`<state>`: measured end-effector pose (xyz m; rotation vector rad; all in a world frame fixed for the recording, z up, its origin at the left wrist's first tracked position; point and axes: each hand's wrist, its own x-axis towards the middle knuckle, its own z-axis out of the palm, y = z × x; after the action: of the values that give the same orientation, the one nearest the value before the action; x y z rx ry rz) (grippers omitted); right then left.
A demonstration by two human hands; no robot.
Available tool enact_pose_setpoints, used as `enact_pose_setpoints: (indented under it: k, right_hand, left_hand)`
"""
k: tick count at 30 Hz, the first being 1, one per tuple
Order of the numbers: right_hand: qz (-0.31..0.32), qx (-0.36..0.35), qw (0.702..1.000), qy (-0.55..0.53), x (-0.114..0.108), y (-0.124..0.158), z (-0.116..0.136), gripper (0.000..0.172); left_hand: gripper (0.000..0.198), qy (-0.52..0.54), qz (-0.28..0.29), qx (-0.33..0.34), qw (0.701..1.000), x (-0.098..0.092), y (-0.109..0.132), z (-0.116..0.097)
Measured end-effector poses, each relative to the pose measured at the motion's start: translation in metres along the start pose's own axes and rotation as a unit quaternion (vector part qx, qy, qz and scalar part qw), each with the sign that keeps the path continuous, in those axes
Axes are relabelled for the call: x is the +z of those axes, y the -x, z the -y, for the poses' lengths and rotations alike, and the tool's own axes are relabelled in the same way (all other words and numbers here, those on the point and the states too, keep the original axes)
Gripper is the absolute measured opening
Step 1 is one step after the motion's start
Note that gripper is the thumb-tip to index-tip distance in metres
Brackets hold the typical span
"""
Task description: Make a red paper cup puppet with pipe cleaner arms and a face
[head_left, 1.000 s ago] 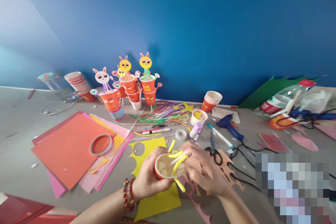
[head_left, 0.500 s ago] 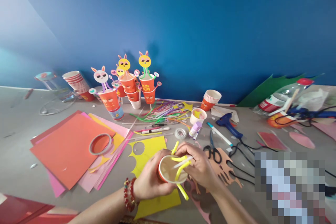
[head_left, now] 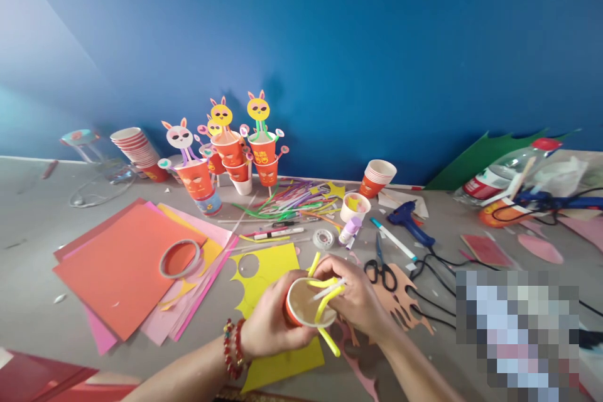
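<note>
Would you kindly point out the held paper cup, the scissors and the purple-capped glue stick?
Held paper cup (head_left: 302, 303): head view, inner wall.
Scissors (head_left: 380, 259): head view, near the pivot.
Purple-capped glue stick (head_left: 352, 227): head view, cap.

I see a red beaded bracelet (head_left: 228, 355) in two strands of glossy round beads on the left wrist, with a few darker and gold-toned beads mixed in. Both my operator's left hand (head_left: 271, 325) and right hand (head_left: 357, 297) are bare, as are the forearms (head_left: 183, 367).

Blue wall (head_left: 377, 44) behind. Red-capped bottle (head_left: 483, 183) right, in front of green sheet (head_left: 464, 160). Tape ring (head_left: 162, 264) on orange-red paper (head_left: 113, 270), left.
</note>
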<state>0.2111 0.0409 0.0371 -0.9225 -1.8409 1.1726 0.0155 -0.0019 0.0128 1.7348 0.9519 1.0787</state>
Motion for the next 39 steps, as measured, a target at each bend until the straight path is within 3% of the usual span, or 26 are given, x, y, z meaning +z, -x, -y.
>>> enact_pose_setpoints:
  k: [6, 14, 27, 39]
  right_hand:
    - [-0.024, 0.001, 1.0, 0.011, 0.002, 0.0, 0.002, 0.018]
    - [-0.031, -0.009, 0.999, -0.015, 0.005, 0.0, -0.005, 0.005]
    - [-0.046, 0.026, 0.998, -0.029, 0.008, 0.001, -0.008, 0.011]
    - [-0.066, 0.016, 0.996, -0.052, 0.012, 0.001, -0.009, 0.011]
  left_hand:
    - [0.052, 0.002, -0.002, 0.011, 1.0, 0.0, 0.0, -0.003]
    - [0.055, 0.023, -0.01, 0.007, 1.0, 0.003, 0.001, 0.001]
    - [0.057, 0.027, 0.002, -0.005, 1.0, 0.003, 0.002, 0.003]
    - [0.067, 0.047, 0.004, 0.001, 0.999, 0.004, 0.004, 0.008]
